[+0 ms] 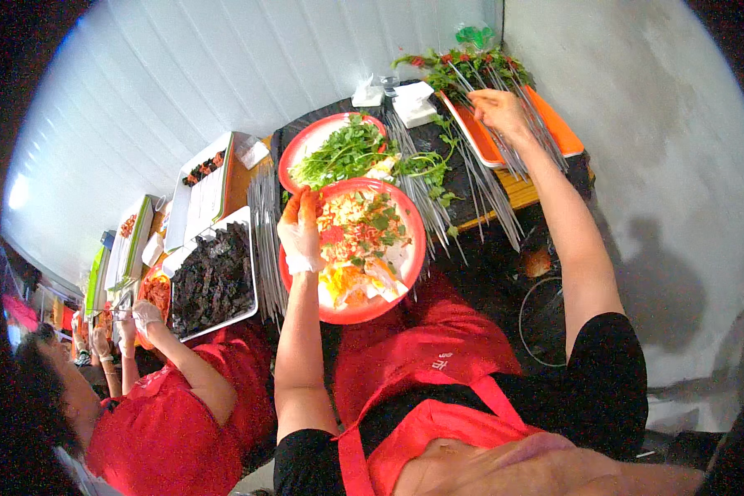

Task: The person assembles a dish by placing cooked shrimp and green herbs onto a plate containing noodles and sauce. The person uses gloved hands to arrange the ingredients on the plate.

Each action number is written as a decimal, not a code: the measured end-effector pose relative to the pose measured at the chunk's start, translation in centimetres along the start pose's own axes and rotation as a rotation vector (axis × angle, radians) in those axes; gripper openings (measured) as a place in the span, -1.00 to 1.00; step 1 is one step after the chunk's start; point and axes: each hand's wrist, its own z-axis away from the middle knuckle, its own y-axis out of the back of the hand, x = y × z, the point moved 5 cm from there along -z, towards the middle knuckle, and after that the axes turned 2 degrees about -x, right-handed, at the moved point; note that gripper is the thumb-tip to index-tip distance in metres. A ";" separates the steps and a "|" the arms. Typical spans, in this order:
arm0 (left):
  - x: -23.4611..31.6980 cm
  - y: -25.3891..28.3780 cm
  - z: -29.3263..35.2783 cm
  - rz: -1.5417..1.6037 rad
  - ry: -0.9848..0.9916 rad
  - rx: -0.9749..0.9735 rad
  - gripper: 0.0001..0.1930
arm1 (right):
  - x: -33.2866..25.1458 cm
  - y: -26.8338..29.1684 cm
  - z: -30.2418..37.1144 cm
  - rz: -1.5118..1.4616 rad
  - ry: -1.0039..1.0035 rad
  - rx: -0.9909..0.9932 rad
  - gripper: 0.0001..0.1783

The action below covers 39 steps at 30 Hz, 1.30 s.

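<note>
My left hand (300, 235), in a thin clear glove stained orange at the fingers, is over the left rim of a red-rimmed plate (422, 236). Its fingers are bunched together, and what they hold, if anything, is hidden. On that plate lie an orange-coated shredded mix (351, 213) and pale, sauce-smeared pieces (360, 283). My right hand (503, 114) reaches out to an orange tray (555, 124), its fingers pinched at one of the metal skewers (541, 124) there. Leafy greens with red bits (450, 78) are at the skewers' far ends.
A second red-rimmed plate (293, 149) carries loose green herbs (343, 155). Bare metal skewers (488, 194) lie between the plates and tray; others (264, 240) lie left. A co-worker in red (174, 413) sits close at my left, beside a tray of dark strips (215, 277). A wall (678, 165) bounds the right.
</note>
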 end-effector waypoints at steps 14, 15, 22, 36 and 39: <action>-2.5 0.8 0.0 0.007 -0.021 -0.079 -0.75 | 5.7 3.9 -9.9 0.448 0.218 0.414 -0.79; -2.7 0.8 0.1 0.009 -0.024 -0.081 -0.75 | 5.7 3.8 -9.9 0.475 0.253 0.439 -0.79; -2.9 0.9 0.1 -0.010 -0.054 -0.117 -0.77 | 5.8 2.9 -10.7 0.783 0.315 0.457 -0.81; -4.1 1.7 -0.1 0.010 -0.011 -0.095 -0.79 | 8.1 2.2 -11.3 0.839 0.153 0.357 -0.81; -3.3 1.3 0.3 0.036 0.008 -0.090 -0.79 | 8.8 1.8 -11.2 0.948 0.173 0.385 -0.79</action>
